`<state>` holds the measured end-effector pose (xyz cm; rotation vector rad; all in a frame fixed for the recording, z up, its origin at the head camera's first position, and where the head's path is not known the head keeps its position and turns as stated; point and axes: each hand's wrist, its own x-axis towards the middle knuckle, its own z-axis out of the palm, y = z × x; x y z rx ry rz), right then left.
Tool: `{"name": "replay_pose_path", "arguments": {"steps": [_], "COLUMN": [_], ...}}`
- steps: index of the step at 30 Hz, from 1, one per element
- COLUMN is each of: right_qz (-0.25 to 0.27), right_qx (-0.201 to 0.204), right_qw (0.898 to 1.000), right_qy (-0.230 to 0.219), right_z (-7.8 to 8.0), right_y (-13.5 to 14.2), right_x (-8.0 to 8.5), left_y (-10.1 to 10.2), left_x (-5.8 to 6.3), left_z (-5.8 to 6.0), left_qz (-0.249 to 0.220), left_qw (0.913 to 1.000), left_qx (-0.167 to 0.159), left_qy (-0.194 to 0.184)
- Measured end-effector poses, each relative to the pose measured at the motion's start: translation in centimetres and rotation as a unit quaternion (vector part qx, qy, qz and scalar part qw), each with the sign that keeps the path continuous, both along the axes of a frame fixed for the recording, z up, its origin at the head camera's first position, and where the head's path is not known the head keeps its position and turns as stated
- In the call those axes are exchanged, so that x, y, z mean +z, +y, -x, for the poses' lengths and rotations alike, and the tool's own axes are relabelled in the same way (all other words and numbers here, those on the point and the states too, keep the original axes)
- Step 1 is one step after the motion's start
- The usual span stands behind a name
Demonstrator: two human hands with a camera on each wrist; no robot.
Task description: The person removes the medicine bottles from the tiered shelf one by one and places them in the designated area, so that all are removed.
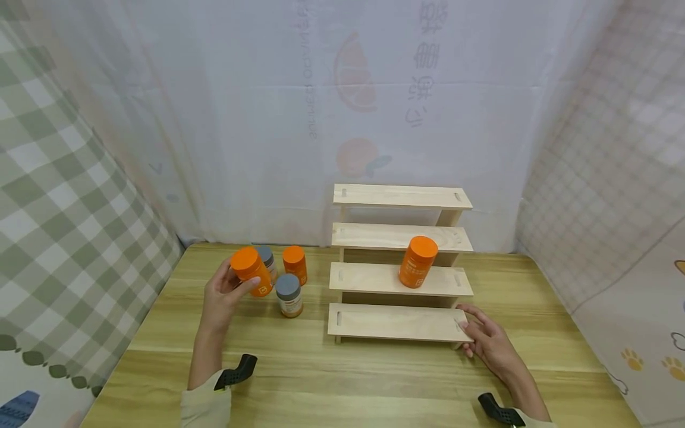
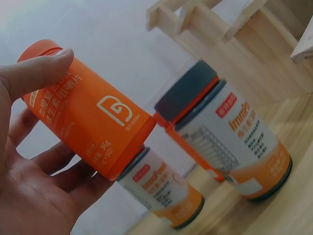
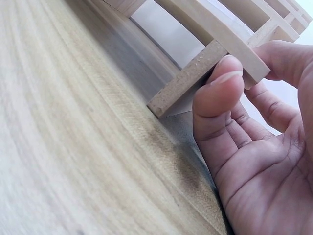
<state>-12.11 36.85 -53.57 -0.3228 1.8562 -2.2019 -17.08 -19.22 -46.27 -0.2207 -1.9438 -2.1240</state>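
My left hand (image 1: 222, 297) grips an orange supplement bottle (image 1: 253, 272), thumb on one side and fingers round the other. In the left wrist view that bottle (image 2: 88, 110) is tilted and overlaps a grey-lidded bottle (image 2: 164, 188) behind it. A second grey-lidded bottle (image 1: 289, 295) and a smaller orange bottle (image 1: 295, 265) stand to its right on the table. At the right, my right hand (image 1: 489, 342) pinches the end of the lowest board of a four-step wooden rack (image 1: 396, 321). Its fingers (image 3: 217, 95) curl about the board's end (image 3: 244, 63).
Another orange bottle (image 1: 418, 262) stands on the rack's second step from the bottom, toward the right. A white printed curtain (image 1: 241, 148) hangs behind the wooden table (image 1: 299, 380). Checked cloth (image 1: 69, 178) borders the left side, and a patterned cloth (image 1: 615, 238) the right.
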Motion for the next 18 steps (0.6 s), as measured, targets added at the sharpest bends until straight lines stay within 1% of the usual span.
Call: {"name": "replay_pose_path", "arguments": {"steps": [3, 9, 12, 18], "right_qz": [-0.001, 0.006, 0.007, 0.005], "right_qx": [-0.001, 0.004, 0.006, 0.009], "right_qw": [1.0, 1.0, 1.0, 1.0], "right_qy": [0.001, 0.0, 0.004, 0.009], "right_z": [0.0, -0.1, -0.1, 0.0], "right_y": [0.0, 0.0, 0.0, -0.1], "right_x": [0.0, 0.0, 0.1, 0.1], "left_y": [-0.4, -1.1, -1.4, -2.0], "left_x": [-0.5, -1.9, -2.7, -4.5], "left_z": [0.1, 0.3, 0.5, 0.9], "left_qz": [0.004, 0.012, 0.015, 0.005], "left_qw": [0.9997, 0.9951, 0.9926, 0.9885], "left_qx": [0.002, 0.012, 0.006, -0.018], "left_qy": [-0.024, -0.097, -0.12, -0.15]}}
